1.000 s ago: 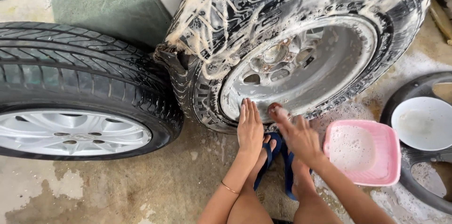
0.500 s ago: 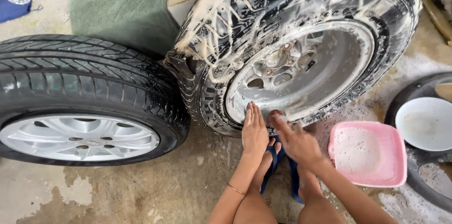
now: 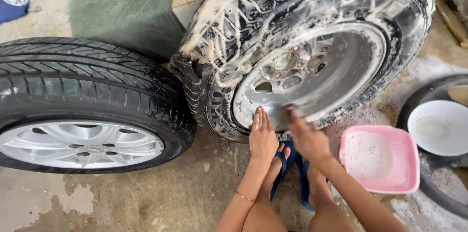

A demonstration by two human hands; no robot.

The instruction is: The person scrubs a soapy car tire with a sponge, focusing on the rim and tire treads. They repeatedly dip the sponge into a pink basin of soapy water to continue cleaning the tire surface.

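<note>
Since a second ago, right hand blurs as it rubs, fingers spread, across the steel rim of the soapy wheel propped against the clean tyre. Left hand stays flat, fingers together, at the rim's lower edge, so scrubbing continues beside the pink basin.

Both hands sit low against the soapy wheel, the left hand flat on its rim, the right hand blurred beside it. Leftward, a second wheel lies touching the soapy one, closing that side. Rightward, a pink basin stands near the right forearm, with a white bowl beyond. Bare wet floor lies open at lower left.
</note>
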